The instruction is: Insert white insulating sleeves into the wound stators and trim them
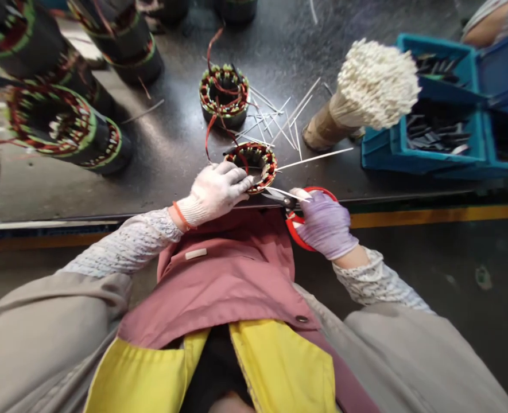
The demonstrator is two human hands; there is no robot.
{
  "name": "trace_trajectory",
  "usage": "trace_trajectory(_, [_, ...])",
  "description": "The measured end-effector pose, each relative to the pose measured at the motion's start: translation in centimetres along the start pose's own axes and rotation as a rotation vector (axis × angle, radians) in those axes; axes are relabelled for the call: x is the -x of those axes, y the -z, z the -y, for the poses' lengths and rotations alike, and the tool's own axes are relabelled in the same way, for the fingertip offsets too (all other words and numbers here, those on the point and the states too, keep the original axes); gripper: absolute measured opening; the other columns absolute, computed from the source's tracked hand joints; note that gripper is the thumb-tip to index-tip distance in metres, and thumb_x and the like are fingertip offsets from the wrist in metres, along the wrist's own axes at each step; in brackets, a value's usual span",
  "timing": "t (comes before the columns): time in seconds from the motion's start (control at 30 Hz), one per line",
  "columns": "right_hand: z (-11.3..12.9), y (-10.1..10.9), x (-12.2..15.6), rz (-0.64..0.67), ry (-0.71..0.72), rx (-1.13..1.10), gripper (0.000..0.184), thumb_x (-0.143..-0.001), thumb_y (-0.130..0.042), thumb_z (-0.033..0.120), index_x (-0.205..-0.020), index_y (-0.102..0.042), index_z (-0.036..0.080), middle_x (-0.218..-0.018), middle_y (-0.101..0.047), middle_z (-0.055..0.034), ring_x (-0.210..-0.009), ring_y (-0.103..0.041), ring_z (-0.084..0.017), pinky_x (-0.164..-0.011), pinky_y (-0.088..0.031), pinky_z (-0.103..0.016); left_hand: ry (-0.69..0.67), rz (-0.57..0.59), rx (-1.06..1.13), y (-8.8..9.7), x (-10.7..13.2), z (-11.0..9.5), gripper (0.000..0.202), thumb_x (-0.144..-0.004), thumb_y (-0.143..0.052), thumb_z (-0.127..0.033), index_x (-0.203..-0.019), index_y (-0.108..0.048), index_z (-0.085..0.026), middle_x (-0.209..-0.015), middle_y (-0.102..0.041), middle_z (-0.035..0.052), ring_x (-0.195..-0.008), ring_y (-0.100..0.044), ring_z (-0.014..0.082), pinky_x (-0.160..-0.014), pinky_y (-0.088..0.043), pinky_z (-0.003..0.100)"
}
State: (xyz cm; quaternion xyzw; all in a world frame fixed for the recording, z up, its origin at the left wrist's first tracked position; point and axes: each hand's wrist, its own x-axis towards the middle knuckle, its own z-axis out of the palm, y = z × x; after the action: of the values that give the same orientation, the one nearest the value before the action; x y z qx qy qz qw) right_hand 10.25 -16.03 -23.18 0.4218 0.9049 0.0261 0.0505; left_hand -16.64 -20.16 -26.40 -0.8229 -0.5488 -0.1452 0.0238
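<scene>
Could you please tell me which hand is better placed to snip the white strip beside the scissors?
The right hand, most likely: it grips the scissors, whose blades lie close to the white strip. The left hand is on the ring, perhaps steadying it.

1. Left hand point(221, 186): white-gloved, palm down, its fingers point(239, 178) together, slightly bent and pointing toward the right hand's.
2. Left wrist point(178, 217): behind and to the left of those fingers, nearly straight, ringed by an orange band point(185, 215).
3. Left forearm point(124, 244): in a patterned sleeve, slanting away from the fingers, down and left.
4. Right hand point(325, 221): purple-gloved, back of the hand showing, fingers curled in a closed grip; it sits just beyond the left fingertips, well short of touching them.
5. Right wrist point(352, 257): bare, below and to the right of the curled fingers.
6. Right forearm point(378, 281): patterned sleeve too, running down and right from the fingers.
</scene>
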Motion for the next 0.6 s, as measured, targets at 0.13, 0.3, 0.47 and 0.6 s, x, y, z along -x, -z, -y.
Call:
trace_trajectory(0.13, [1.2, 1.4, -2.0, 0.111, 0.003, 0.106, 0.053, -0.092, -0.049, 0.033, -0.142, -0.055, 0.016, -0.109, -0.068, -0.0169, -0.092, -0.064, -0.026, -0.064, -0.032, -0.028, -0.007, 0.003, -0.013, 0.0, 0.1, 0.0, 0.037, -0.099, -0.055, -0.039, -0.129, -0.068, -0.022, -0.118, -0.072, 0.0118, -0.108, -0.063, 0.0288, -0.083, -0.050, 0.042])
trace_trajectory(0.3, [0.1, 0.9, -1.8, 0.153, -0.014, 0.046, 0.052, -0.093, -0.047, 0.033, -0.142, -0.056, 0.015, -0.105, -0.072, -0.0150, -0.087, -0.067, -0.024, -0.061, -0.032, -0.028, -0.041, 0.030, -0.025, 0.6, 0.0, 0.5, 0.035, -0.099, -0.054, -0.039, -0.126, -0.069, -0.022, -0.117, -0.074, 0.0110, -0.106, -0.064, 0.0282, -0.081, -0.051, 0.041])
trace_trajectory(0.47, [-1.0, -0.5, -1.6, 0.024, -0.173, -0.059, 0.055, -0.088, -0.053, 0.033, -0.139, -0.059, 0.017, -0.112, -0.073, -0.0131, -0.090, -0.068, -0.025, -0.066, -0.041, -0.029, -0.097, 0.025, 0.035, 0.8, -0.1, 1.6, 0.033, -0.099, -0.056, -0.040, -0.122, -0.072, -0.023, -0.114, -0.075, 0.0108, -0.106, -0.065, 0.0274, -0.084, -0.052, 0.041])
trace_trajectory(0.6, [-0.9, -1.0, -2.7, 0.018, -0.152, -0.105, 0.054, -0.087, -0.054, 0.035, -0.138, -0.061, 0.018, -0.114, -0.073, -0.0141, -0.090, -0.070, -0.027, -0.068, -0.045, -0.031, -0.115, 0.049, 0.048, 0.6, -0.3, 2.9, 0.034, -0.098, -0.057, -0.041, -0.124, -0.072, -0.024, -0.115, -0.075, 0.0109, -0.107, -0.066, 0.0272, -0.087, -0.053, 0.042])
